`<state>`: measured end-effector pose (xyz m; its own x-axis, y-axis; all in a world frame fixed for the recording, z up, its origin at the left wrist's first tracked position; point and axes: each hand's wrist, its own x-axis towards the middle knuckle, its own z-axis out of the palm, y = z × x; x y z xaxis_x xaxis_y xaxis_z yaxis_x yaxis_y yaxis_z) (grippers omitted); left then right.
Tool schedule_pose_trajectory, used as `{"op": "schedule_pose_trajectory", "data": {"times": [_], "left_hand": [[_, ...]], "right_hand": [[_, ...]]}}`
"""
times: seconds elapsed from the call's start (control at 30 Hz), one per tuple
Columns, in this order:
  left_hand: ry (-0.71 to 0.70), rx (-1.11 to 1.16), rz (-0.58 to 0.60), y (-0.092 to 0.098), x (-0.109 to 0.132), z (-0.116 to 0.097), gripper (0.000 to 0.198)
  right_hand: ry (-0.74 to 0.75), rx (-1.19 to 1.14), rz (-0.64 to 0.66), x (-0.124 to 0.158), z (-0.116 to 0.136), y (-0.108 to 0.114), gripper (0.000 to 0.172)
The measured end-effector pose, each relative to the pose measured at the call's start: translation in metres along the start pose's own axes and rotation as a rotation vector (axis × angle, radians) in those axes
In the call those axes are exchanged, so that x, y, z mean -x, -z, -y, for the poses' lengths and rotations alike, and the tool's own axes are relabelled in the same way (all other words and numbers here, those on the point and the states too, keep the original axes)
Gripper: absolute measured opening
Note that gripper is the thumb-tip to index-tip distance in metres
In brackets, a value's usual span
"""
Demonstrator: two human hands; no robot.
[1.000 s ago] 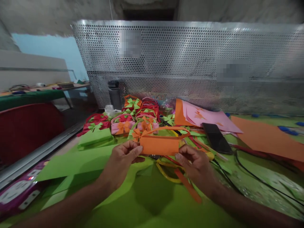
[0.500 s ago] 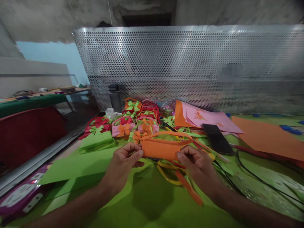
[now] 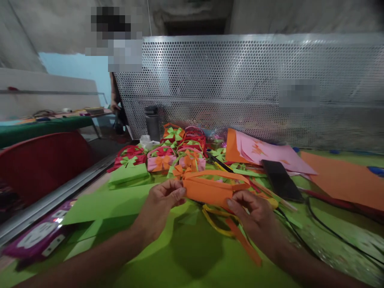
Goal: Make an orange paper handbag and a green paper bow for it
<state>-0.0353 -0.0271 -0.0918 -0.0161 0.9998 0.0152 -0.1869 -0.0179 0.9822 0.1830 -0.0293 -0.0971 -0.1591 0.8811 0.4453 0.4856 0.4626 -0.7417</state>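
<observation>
An orange paper basket with a long strip handle hangs above the green table cover. My left hand pinches its left end between thumb and fingers. At the opposite end, my right hand grips the lower corner the same way. Just behind it stand several finished-looking small paper baskets, among them a pink one and a red one, with paper bows on their fronts. Yellow loops and an orange strip lie below my right hand.
Green paper sheets lie at left beside a purple power strip. To the right are a black phone, pink sheets, orange sheets and a cable. A bottle stands before the perforated metal panel. A person stands behind it.
The view has shifted a little left. The orange basket has tilted slightly, its right end lower, and both hands keep hold of it. A person has come into sight at the panel's left edge.
</observation>
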Motion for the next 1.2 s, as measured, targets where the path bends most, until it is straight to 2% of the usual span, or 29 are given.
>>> {"op": "schedule_pose_trajectory", "data": {"times": [0.3, 0.4, 0.47, 0.57, 0.6, 0.77, 0.9, 1.03, 1.13, 1.2], "left_hand": [[0.040, 0.115, 0.034, -0.001, -0.004, 0.001, 0.016], [0.057, 0.210, 0.053, 0.003, -0.009, 0.002, 0.015], [0.116, 0.257, 0.116, 0.004, -0.011, 0.001, 0.013], [0.252, 0.330, 0.238, 0.000, -0.008, -0.001, 0.014], [0.304, 0.371, 0.273, -0.003, -0.005, -0.001, 0.016], [0.470, 0.497, 0.364, -0.021, 0.015, 0.003, 0.016], [0.554, 0.511, 0.376, -0.033, 0.026, 0.010, 0.014], [0.599, 0.454, 0.400, -0.039, 0.030, 0.017, 0.017], [0.574, 0.393, 0.395, -0.038, 0.026, 0.017, 0.026], [0.502, 0.369, 0.337, -0.032, 0.019, 0.012, 0.027]], "right_hand": [[-0.046, -0.137, 0.043, 0.000, 0.001, -0.003, 0.022], [-0.049, -0.235, 0.009, -0.001, -0.002, -0.004, 0.024], [-0.053, -0.276, -0.008, -0.002, -0.005, -0.003, 0.026], [-0.032, -0.350, 0.039, -0.003, -0.006, -0.003, 0.016], [-0.017, -0.381, 0.063, -0.003, -0.006, -0.004, 0.018], [0.023, -0.585, 0.177, -0.002, 0.003, -0.013, 0.058], [0.009, -0.856, 0.295, -0.002, 0.016, -0.018, 0.063], [-0.155, -0.974, 0.373, 0.002, 0.023, -0.019, 0.061], [-0.245, -0.929, 0.341, 0.002, 0.023, -0.015, 0.064], [-0.274, -0.857, 0.280, 0.000, 0.020, -0.011, 0.067]]}}
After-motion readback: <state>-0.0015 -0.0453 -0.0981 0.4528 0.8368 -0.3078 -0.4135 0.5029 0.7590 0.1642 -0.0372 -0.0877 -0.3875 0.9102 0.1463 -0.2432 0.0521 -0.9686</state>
